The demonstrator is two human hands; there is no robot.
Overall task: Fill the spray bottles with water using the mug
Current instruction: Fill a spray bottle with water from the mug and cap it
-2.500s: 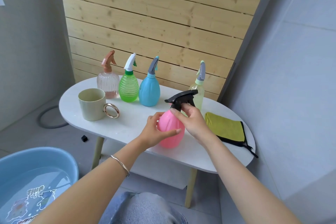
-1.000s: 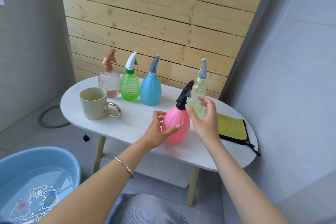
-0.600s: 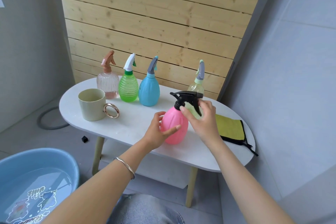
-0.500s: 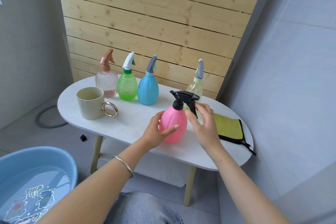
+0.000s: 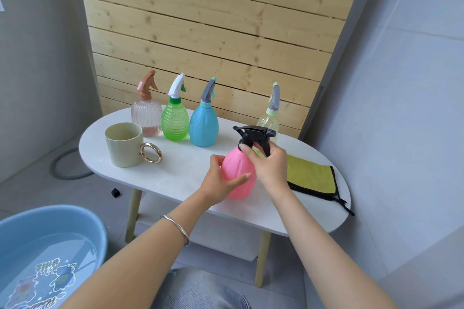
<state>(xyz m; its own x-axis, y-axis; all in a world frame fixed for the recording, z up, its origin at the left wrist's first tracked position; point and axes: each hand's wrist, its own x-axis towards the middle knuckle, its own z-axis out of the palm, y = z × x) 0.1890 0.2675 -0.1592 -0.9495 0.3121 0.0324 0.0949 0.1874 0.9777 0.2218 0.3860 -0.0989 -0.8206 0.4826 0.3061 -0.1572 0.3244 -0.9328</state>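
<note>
A pink spray bottle with a black trigger head stands upright near the front of the white oval table. My left hand grips its body from the left. My right hand pinches the black head at the bottle's neck. A pale green mug with a gold ring handle stands empty at the table's left. Behind stand a clear pink bottle, a green bottle, a blue bottle and a pale yellow bottle.
A yellow cloth with black trim lies at the table's right end. A blue basin holding water sits on the floor at lower left. A wooden slat panel stands behind the table. Grey walls close in on both sides.
The black trigger head has been turning on the pink bottle under my right hand, its nozzle swinging round. My left hand has kept its hold on the bottle's body.
</note>
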